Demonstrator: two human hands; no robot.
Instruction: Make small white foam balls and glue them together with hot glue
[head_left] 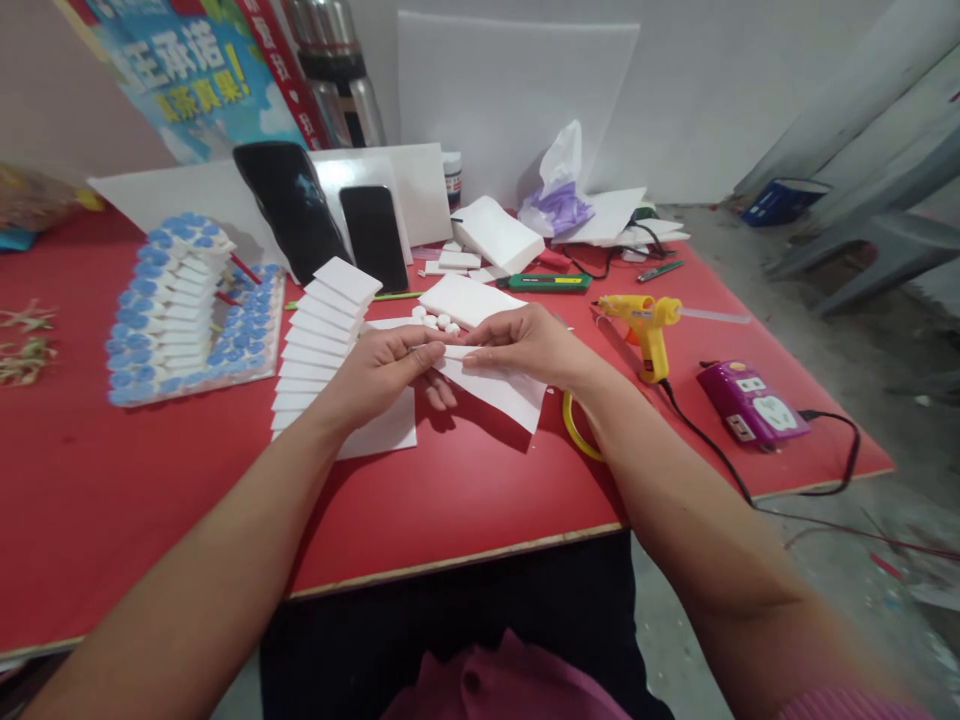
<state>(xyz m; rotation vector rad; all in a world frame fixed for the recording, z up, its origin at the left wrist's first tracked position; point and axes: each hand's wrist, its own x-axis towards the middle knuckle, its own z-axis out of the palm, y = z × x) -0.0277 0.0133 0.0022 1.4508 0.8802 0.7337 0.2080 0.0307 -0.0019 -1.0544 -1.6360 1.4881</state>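
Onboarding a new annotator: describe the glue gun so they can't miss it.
Find the red table, then the purple socket block near its right edge. The glue gun lies just left of that, yellow, pistol-shaped, a translucent stick poking from its back. Unlike the yellow ring nearby, it has a handle and black cord.

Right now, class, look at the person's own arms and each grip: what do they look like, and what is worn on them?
The left grip and right grip are gloveless, with no rings or watch to be seen. Both forearms are bare. A ribbed pink sleeve edge shows high on the right arm; no left sleeve is in view.
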